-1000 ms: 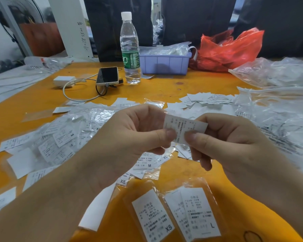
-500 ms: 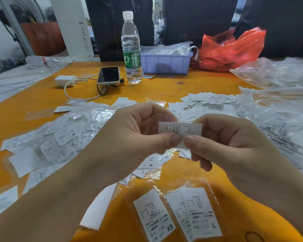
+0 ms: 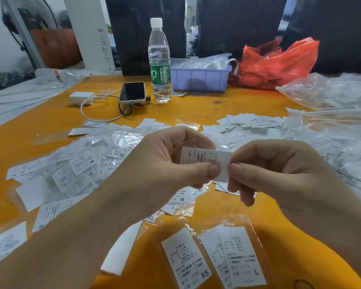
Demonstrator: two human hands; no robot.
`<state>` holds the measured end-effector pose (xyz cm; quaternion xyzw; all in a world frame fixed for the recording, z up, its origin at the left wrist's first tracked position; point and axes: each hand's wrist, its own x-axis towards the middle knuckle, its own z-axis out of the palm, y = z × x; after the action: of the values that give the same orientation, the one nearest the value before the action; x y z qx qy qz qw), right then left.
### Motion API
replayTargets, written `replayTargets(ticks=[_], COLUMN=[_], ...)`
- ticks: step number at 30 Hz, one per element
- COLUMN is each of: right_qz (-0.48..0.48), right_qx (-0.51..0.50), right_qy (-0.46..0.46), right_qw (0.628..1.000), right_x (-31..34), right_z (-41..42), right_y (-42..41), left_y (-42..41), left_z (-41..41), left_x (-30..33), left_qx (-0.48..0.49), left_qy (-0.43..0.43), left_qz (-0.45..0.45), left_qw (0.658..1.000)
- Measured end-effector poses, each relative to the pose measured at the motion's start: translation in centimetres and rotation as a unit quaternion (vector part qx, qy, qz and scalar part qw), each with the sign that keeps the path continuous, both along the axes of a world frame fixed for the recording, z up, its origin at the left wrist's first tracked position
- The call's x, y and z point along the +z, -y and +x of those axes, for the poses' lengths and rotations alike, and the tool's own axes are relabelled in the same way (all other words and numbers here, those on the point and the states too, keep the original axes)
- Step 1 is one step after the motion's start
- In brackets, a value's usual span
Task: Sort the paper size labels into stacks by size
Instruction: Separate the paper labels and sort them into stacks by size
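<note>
My left hand (image 3: 161,163) and my right hand (image 3: 279,174) pinch one small white printed label (image 3: 204,158) between thumb and fingers, above the middle of the orange table (image 3: 206,109). Its size mark is not readable. Near the front edge lie two stacks in clear sleeves: one marked XS (image 3: 186,259) and one marked L (image 3: 240,257). A loose heap of mixed labels and sleeves (image 3: 77,167) spreads at the left, with M, XL and S showing. Another pile of labels (image 3: 250,122) lies at the back right.
A water bottle (image 3: 159,61), a phone (image 3: 132,92) on a white cable and a charger (image 3: 81,97) stand at the back. A purple tray (image 3: 200,77) and a red plastic bag (image 3: 277,63) sit behind. Clear plastic bags (image 3: 331,132) cover the right side.
The label has turned in my fingers, tilting from a flat slanted hold to a more level one, and my thumbs have moved closer together on its lower edge.
</note>
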<state>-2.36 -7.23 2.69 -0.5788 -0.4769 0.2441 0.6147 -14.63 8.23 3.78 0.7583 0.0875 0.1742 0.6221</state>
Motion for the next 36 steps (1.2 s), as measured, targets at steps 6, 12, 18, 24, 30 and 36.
replayTargets(ticks=[6,12,18,24,30,36], right_qz=[-0.020,-0.031,-0.025,-0.026,-0.021,-0.051], right_qx=[0.004,0.008,-0.011,-0.032,-0.042,-0.051], right_qy=[-0.012,0.012,0.037,0.055,0.052,0.040], right_qw=[1.000,0.999,0.999,0.998,0.998,0.997], right_x=[-0.5,-0.6,-0.3,-0.3,-0.2,-0.1], right_z=[0.0,0.4,0.4,0.0,0.1,1.0], right_y=[-0.2,-0.1,-0.1,0.0,0.0,0.0], left_y=[0.0,-0.1,-0.7,-0.6,-0.7,-2.0], left_z=[-0.1,0.1,0.0,-0.1,0.0,0.1], left_x=[-0.2,-0.5,-0.1,-0.2,-0.3,-0.7], left_qx=[-0.029,-0.050,-0.043,-0.065,-0.056,0.158], left_qy=[-0.012,-0.033,-0.046,-0.049,-0.056,-0.111], left_qz=[0.024,0.026,0.028,0.026,0.020,0.181], left_qw=[0.999,0.998,0.998,0.996,0.997,0.964])
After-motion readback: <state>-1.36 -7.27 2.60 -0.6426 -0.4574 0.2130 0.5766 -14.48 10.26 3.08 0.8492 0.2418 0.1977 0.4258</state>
